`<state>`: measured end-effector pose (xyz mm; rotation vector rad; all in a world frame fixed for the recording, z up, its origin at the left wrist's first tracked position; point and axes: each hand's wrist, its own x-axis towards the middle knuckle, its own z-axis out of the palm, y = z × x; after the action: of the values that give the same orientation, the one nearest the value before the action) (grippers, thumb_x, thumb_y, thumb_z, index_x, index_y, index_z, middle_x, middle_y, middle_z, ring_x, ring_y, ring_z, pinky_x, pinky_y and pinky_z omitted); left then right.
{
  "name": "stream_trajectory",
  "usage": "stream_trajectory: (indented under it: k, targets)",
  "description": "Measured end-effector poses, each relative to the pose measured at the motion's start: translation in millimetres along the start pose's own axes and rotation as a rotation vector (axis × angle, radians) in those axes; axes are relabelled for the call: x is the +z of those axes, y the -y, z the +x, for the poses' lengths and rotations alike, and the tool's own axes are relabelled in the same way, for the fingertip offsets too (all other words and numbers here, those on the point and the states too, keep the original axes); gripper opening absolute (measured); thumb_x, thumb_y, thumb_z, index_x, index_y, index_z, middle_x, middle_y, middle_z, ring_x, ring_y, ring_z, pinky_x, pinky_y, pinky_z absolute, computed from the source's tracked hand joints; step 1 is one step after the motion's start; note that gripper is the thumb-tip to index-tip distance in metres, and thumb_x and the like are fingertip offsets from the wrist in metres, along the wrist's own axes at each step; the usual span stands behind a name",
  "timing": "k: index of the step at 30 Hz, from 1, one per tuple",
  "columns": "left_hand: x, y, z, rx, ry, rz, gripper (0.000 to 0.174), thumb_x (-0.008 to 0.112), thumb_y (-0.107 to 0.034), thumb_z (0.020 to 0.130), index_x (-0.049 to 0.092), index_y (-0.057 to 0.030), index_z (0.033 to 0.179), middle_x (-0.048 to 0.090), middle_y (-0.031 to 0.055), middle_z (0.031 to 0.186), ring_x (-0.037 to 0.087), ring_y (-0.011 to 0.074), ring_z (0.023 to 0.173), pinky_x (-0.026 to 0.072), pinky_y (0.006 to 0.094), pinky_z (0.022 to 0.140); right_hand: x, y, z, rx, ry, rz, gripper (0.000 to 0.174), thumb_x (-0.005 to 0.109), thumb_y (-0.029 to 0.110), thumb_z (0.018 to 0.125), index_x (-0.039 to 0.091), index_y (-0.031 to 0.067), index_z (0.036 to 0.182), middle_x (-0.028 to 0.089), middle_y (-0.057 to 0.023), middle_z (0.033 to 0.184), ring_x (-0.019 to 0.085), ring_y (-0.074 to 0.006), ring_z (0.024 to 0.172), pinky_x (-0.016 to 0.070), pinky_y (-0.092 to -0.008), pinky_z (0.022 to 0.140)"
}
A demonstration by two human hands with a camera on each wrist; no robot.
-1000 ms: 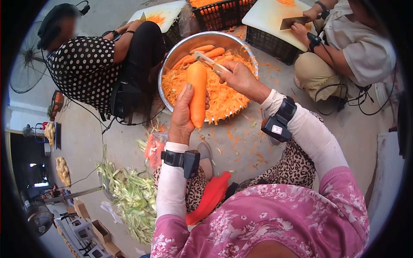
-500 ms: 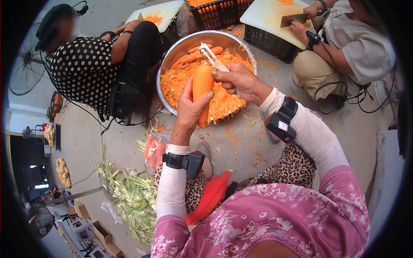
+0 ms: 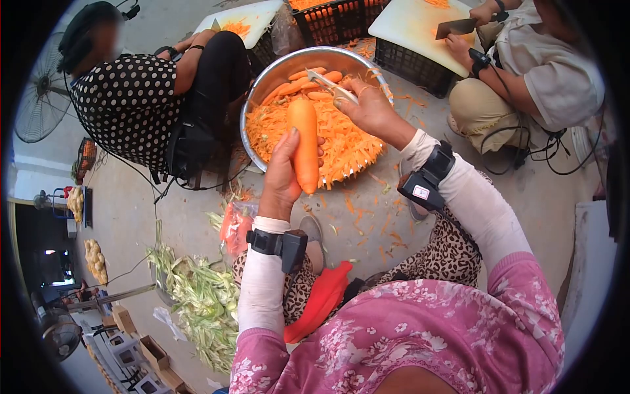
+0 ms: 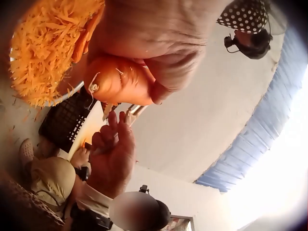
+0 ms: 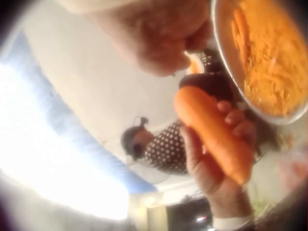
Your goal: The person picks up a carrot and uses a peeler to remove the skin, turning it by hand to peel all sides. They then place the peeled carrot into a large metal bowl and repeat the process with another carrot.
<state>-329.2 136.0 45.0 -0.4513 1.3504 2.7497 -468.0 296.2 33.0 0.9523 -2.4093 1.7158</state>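
Closest in, at the bottom of the head view, a pink floral top (image 3: 420, 341) fills the foreground, with a red object (image 3: 323, 297) lying on the leopard-print lap just beyond it. Up from there, the left hand (image 3: 281, 176) is wrapped around the lower half of a peeled carrot (image 3: 305, 141). The thumb is on one side and the fingers curl round the other, so the carrot stands nearly upright with its thick end up, over the near edge of a metal bowl (image 3: 279, 69). Just past it, the right hand (image 3: 373, 108) is closed on the handle of a peeler (image 3: 331, 87), whose blade reaches out to the left above the carrot's top end; whether it touches the carrot cannot be told. Below both hands the bowl holds a heap of orange carrot shreds (image 3: 351, 148), and several whole carrots (image 3: 295, 85) lie at its far side. Scraps of peel dot the concrete floor around it. To the left lies a pile of green husks (image 3: 200, 299). Farther off, a person in a polka-dot top (image 3: 125, 98) sits at the left. At the right, another person in beige (image 3: 548, 75) holds a cleaver (image 3: 456, 27) on a white cutting board (image 3: 403, 26) that rests on a black crate (image 3: 420, 65).
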Motion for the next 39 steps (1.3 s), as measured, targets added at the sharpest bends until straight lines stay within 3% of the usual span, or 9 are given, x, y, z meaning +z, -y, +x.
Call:
stream_trajectory:
  k: [2, 6, 8, 12, 16, 27, 31, 33, 39]
  targets:
    - [2, -2, 0, -0.012, -0.013, -0.111, 0.044, 0.053, -0.041, 0.093, 0.049, -0.0031, 0.116, 0.058, 0.0126, 0.094, 0.058, 0.0198, 0.079, 0.0515, 0.0309, 0.062, 1, 1, 3, 0.087, 0.061, 0.024, 0.021, 0.059, 0.019, 0.086, 0.059, 0.0013, 0.097, 0.064, -0.0213, 0.084, 0.064, -0.0321, 0.072, 0.0478, -0.0417, 0.065]
    - [-6, -4, 3, -0.061, -0.002, -0.365, 0.05, 0.049, -0.049, 0.092, 0.05, -0.003, 0.112, 0.057, 0.0142, 0.088, 0.057, 0.0219, 0.075, 0.0508, 0.0318, 0.059, -4, 15, -2, 0.112, 0.177, -0.074, 0.021, 0.057, 0.019, 0.087, 0.058, 0.001, 0.098, 0.062, -0.0228, 0.082, 0.062, -0.0357, 0.074, 0.0469, -0.0428, 0.065]
    - [-11, -5, 5, -0.066, 0.016, -0.375, 0.051, 0.048, -0.05, 0.093, 0.05, -0.003, 0.112, 0.057, 0.0136, 0.087, 0.057, 0.0221, 0.075, 0.0508, 0.0321, 0.059, -3, 19, -7, -0.074, 0.117, -0.199, 0.017, 0.055, 0.018, 0.089, 0.056, 0.0016, 0.095, 0.061, -0.0224, 0.079, 0.06, -0.0393, 0.074, 0.0457, -0.0453, 0.063]
    - [-11, -3, 6, -0.007, -0.052, -0.326, 0.052, 0.045, -0.051, 0.093, 0.05, -0.0028, 0.112, 0.057, 0.013, 0.088, 0.057, 0.0223, 0.075, 0.0506, 0.0334, 0.061, -3, 36, -13, -0.138, 0.11, -0.142, 0.012, 0.055, 0.012, 0.089, 0.056, 0.0005, 0.093, 0.058, -0.0204, 0.079, 0.057, -0.035, 0.071, 0.0434, -0.0415, 0.063]
    - [-15, -2, 8, 0.01, -0.037, -0.318, 0.058, 0.047, -0.053, 0.092, 0.049, -0.0009, 0.116, 0.054, 0.014, 0.096, 0.053, 0.0227, 0.082, 0.0484, 0.0326, 0.067, 3, 38, -22, -0.191, 0.213, -0.112, 0.018, 0.054, 0.02, 0.09, 0.05, 0.0027, 0.087, 0.058, -0.0205, 0.073, 0.057, -0.0412, 0.071, 0.0446, -0.047, 0.06]
    - [-3, -12, 2, -0.094, -0.019, -0.508, 0.056, 0.045, -0.056, 0.091, 0.049, -0.0081, 0.12, 0.055, 0.0119, 0.096, 0.051, 0.0219, 0.076, 0.0461, 0.0265, 0.056, 7, 50, -40, -0.397, 0.304, -0.18, 0.011, 0.053, 0.014, 0.087, 0.048, 0.0061, 0.093, 0.057, -0.0156, 0.079, 0.059, -0.0385, 0.072, 0.0473, -0.0472, 0.061]
    - [-10, -8, 5, -0.16, 0.266, -0.617, 0.057, 0.045, -0.059, 0.09, 0.051, -0.0084, 0.114, 0.051, 0.0114, 0.089, 0.047, 0.0205, 0.073, 0.0454, 0.0277, 0.057, 6, 34, -18, -0.336, 0.182, -0.235, 0.01, 0.053, 0.011, 0.088, 0.05, 0.0029, 0.091, 0.057, -0.0189, 0.078, 0.058, -0.0395, 0.072, 0.0443, -0.0456, 0.058]
    - [-7, -9, 2, -0.178, 0.34, -0.543, 0.057, 0.044, -0.059, 0.091, 0.051, -0.0078, 0.114, 0.048, 0.0098, 0.087, 0.043, 0.0192, 0.072, 0.0442, 0.027, 0.056, -1, 28, -5, 0.024, 0.345, -0.424, 0.013, 0.051, 0.014, 0.09, 0.049, 0.0011, 0.092, 0.057, -0.0228, 0.072, 0.057, -0.0416, 0.068, 0.0432, -0.0475, 0.059]
    - [-4, -12, 0, -0.073, 0.191, -0.419, 0.06, 0.037, -0.059, 0.093, 0.05, -0.004, 0.115, 0.052, 0.0138, 0.093, 0.048, 0.0215, 0.077, 0.0461, 0.0288, 0.058, 2, 18, -11, 0.0, 0.232, -0.341, 0.017, 0.052, 0.016, 0.091, 0.051, -0.0001, 0.088, 0.056, -0.0229, 0.07, 0.056, -0.0408, 0.065, 0.0419, -0.0457, 0.057]
